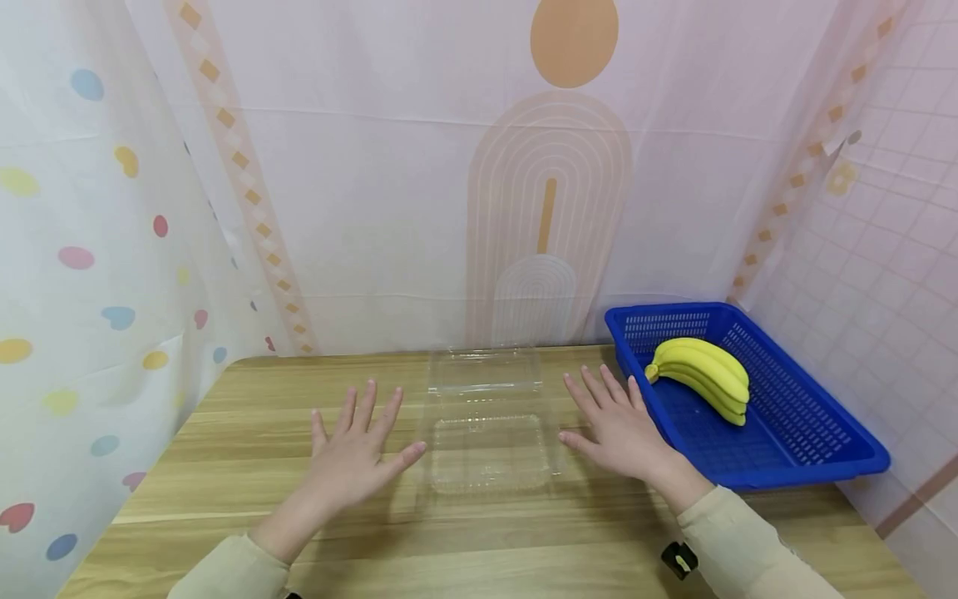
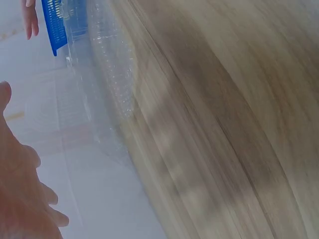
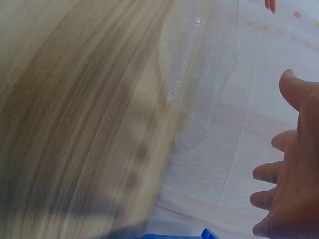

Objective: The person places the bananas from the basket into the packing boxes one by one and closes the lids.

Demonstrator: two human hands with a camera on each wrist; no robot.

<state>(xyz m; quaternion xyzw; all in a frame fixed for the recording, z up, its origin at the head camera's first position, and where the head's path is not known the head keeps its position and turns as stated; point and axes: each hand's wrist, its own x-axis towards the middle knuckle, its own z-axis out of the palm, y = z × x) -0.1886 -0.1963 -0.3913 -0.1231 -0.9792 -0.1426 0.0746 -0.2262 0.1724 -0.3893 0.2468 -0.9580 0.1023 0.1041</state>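
A clear plastic clamshell box (image 1: 490, 453) stands on the wooden table with its lid (image 1: 485, 370) raised at the back. To its left my left hand (image 1: 352, 457) hovers over the table, fingers spread, holding nothing. On the other side of the box my right hand (image 1: 617, 428) is likewise spread and holds nothing, close to the basket's left wall. A bunch of bananas (image 1: 699, 374) lies inside the blue plastic basket (image 1: 812, 408). Both wrist views show the see-through box (image 2: 117, 64) beyond the outstretched fingers.
The wooden table (image 1: 479, 557) ends at a patterned cloth backdrop (image 1: 374, 208). A dotted curtain (image 1: 82, 333) hangs on the left and a grid-patterned one (image 1: 898, 249) on the right. A small black device (image 1: 679, 559) sits at the right sleeve.
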